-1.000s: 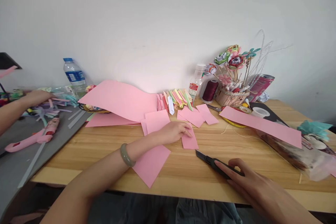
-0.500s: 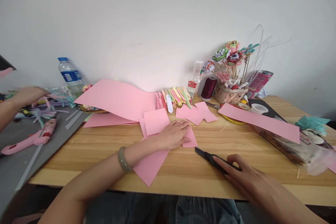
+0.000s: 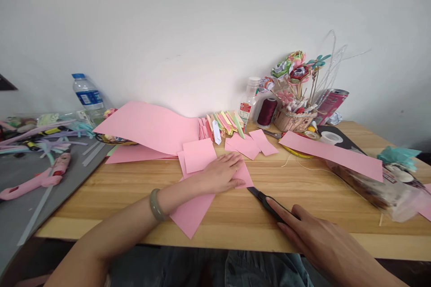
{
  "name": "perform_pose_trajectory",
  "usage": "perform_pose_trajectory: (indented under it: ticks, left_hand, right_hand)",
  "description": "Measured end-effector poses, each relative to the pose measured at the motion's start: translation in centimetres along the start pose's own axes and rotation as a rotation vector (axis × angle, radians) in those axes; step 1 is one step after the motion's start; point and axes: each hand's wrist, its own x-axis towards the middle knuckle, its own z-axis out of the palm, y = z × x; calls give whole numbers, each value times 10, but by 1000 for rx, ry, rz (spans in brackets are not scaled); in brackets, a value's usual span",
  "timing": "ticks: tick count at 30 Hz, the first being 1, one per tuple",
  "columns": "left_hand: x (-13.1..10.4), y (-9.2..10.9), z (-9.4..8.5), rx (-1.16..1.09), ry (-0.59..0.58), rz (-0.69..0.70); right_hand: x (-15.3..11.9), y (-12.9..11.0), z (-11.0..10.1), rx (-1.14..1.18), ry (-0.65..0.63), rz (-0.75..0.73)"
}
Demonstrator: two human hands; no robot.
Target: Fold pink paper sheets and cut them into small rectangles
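My left hand [image 3: 222, 173] lies flat, palm down, with its fingers stretched over a folded-looking pink paper piece [image 3: 247, 176]. Around my right hand's [image 3: 311, 228] fingers is the handle of a black utility knife [image 3: 274, 208], the index finger along its top. The blade tip is close to the lower corner of that pink piece; whether it touches I cannot tell. Beside and under my left forearm are a small pink square [image 3: 200, 155] and a larger pink sheet [image 3: 193, 217]. Several small pink rectangles [image 3: 247, 147] lie just beyond my fingertips.
Large pink sheets [image 3: 151, 128] rest at the back left, near a water bottle [image 3: 88, 94]. Behind are folded paper strips [image 3: 225, 124], a thread spool [image 3: 267, 113] and a basket of paper flowers [image 3: 296, 121]. A pink strip [image 3: 332, 154] lies right; a pink glue gun [image 3: 40, 181] left.
The utility knife in my right hand has moved slightly left and up, nearer the pink piece. Another person's hand at the far left has gone out of view. My left hand stays nearly in place.
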Motion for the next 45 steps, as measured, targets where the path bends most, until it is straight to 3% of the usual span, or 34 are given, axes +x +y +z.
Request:
perform_pose_trajectory:
  ticks: [9,17,28,33,39,45]
  left_hand:
    - [1,-6,13,-32,47,9]
    - [0,-6,11,-12,42,4]
    - [-1,-5,7,-42,-10,-36]
    - [0,-3,7,-122,-50,-120]
    - [-1,4,-4,-172,-92,-173]
    - [-1,6,-7,-176,-99,-175]
  right_hand:
    - [-2,1,-4,-63,54,-22]
    - [7,5,3,-99,-35,9]
    - [39,12,-1,-108,-184,51]
    - [54,14,-4,-105,-233,74]
    - [74,14,-9,-134,-283,97]
    - [88,15,-10,-120,-258,80]
